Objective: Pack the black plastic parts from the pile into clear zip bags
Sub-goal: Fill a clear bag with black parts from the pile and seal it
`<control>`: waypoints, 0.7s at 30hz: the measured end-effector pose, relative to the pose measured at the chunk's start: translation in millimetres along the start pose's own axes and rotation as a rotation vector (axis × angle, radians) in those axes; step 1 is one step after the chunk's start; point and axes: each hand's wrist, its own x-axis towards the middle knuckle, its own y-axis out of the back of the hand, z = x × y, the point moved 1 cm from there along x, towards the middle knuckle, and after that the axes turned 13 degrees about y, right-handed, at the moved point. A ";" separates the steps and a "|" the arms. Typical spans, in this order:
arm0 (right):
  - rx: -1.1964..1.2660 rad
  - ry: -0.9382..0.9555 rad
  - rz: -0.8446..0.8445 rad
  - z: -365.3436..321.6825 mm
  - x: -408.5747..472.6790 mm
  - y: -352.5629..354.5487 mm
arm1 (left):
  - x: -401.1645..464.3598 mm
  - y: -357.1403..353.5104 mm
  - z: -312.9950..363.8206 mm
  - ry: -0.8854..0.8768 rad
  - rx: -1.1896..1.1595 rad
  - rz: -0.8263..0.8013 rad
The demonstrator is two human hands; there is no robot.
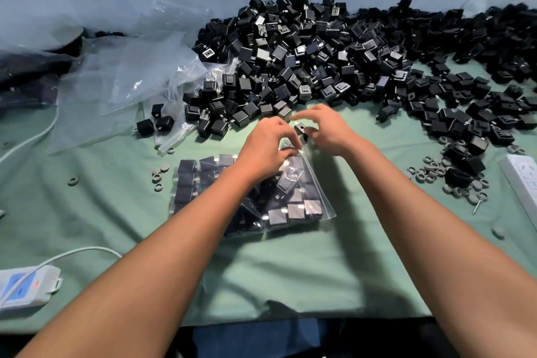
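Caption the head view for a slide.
Right hand feeds a black part into the zip bag held by left hand.

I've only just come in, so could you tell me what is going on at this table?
A person is packing black plastic parts from the big pile into a clear zip bag lying on the green cloth. The left hand pinches the bag's mouth, while the right hand holds one black part just above it. The bag already holds many parts, and another filled bag lies beside it.

pile (334,61) blocks behind, bare cloth (290,270) nearer
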 end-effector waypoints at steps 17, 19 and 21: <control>0.729 -0.072 0.247 -2.0 -73.8 -14.4 | 5.7 10.2 9.8 -0.092 0.032 0.045; 0.550 0.029 0.345 -8.7 -78.6 -18.1 | 5.5 13.3 10.0 -0.094 0.041 0.049; 0.442 0.154 0.413 -14.7 -84.3 -22.7 | 5.6 15.6 9.4 -0.099 0.043 0.052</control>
